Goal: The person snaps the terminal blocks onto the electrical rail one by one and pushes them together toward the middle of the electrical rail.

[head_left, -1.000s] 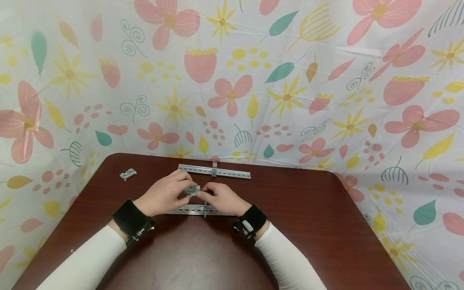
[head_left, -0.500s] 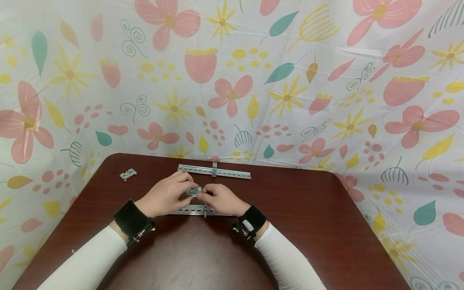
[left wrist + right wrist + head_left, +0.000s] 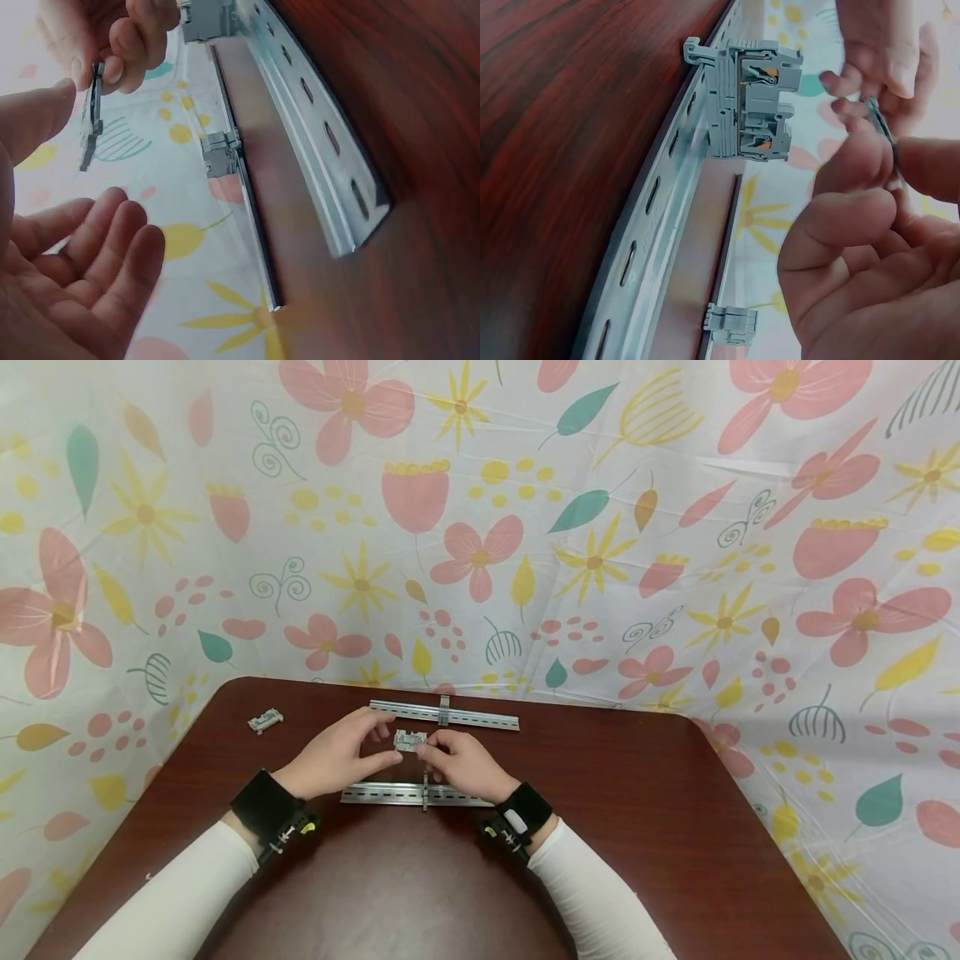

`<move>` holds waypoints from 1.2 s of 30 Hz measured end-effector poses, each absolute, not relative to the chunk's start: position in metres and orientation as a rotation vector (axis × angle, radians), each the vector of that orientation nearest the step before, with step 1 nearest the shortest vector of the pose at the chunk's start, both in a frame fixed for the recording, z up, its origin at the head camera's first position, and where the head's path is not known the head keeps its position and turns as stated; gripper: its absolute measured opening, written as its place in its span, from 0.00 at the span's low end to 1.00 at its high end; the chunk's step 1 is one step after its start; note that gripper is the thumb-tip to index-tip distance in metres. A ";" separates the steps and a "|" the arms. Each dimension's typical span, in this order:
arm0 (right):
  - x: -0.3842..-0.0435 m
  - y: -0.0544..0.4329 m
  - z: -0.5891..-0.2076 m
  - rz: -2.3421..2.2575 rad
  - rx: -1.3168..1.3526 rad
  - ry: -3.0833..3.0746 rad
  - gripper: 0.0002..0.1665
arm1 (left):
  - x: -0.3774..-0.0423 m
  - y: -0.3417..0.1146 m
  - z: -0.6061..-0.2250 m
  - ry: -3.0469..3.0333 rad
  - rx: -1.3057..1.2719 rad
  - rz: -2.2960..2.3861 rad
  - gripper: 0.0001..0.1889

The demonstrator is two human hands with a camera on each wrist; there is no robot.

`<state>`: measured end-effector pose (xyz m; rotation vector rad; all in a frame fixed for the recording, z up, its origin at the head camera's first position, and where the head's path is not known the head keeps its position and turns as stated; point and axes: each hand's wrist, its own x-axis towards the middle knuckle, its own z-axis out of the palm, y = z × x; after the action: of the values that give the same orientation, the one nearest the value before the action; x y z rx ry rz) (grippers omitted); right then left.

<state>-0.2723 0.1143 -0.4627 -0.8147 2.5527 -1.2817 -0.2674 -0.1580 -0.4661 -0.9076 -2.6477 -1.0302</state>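
Note:
A thin grey DIN-rail terminal block (image 3: 410, 741) is held up above the table between the two hands. My right hand (image 3: 468, 764) pinches its right end between thumb and fingers. My left hand (image 3: 337, 756) is spread beside its left end, thumb and fingers apart with nothing between them. In the left wrist view the block (image 3: 91, 124) appears edge-on, clear of the left fingers (image 3: 112, 240). Below the hands lies the near slotted metal DIN rail (image 3: 382, 793). Another grey terminal block (image 3: 754, 105) stands on that rail, its orange parts facing the right wrist camera.
Farther back, a second DIN rail (image 3: 487, 720) carries a grey terminal block (image 3: 444, 710). A loose terminal block (image 3: 266, 720) lies at the back left of the dark red-brown table (image 3: 637, 827). Behind the table hangs a flower-printed cloth (image 3: 480, 643).
My left hand has let go of the terminal block and drawn slightly left, its fingers opening. The right hand still pinches the block, now raised a little and more fully visible.

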 end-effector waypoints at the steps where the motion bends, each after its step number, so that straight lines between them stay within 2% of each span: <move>1: -0.272 0.114 -0.462 -1.300 -0.806 2.556 0.26 | -0.269 -0.159 -0.467 -2.670 -0.879 -1.103 0.33; 8: -0.271 0.113 -0.461 -1.391 -0.762 2.573 0.25 | -0.273 -0.163 -0.469 -2.700 -0.815 -1.444 0.23; 21: -0.269 0.111 -0.462 -1.393 -0.788 2.562 0.24 | -0.265 -0.155 -0.464 -2.612 -0.817 -1.560 0.07; 31: -0.269 0.111 -0.461 -1.427 -0.719 2.541 0.26 | -0.258 -0.150 -0.460 -2.547 -0.756 -1.303 0.03; 36: -0.271 0.110 -0.463 -1.525 -0.693 2.480 0.34 | -0.255 -0.144 -0.458 -2.449 -0.803 -0.959 0.03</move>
<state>-0.2708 0.1098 -0.4626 -0.6934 2.4797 -1.5254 -0.2549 -0.1441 -0.4576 -0.8026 -2.4490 -0.9594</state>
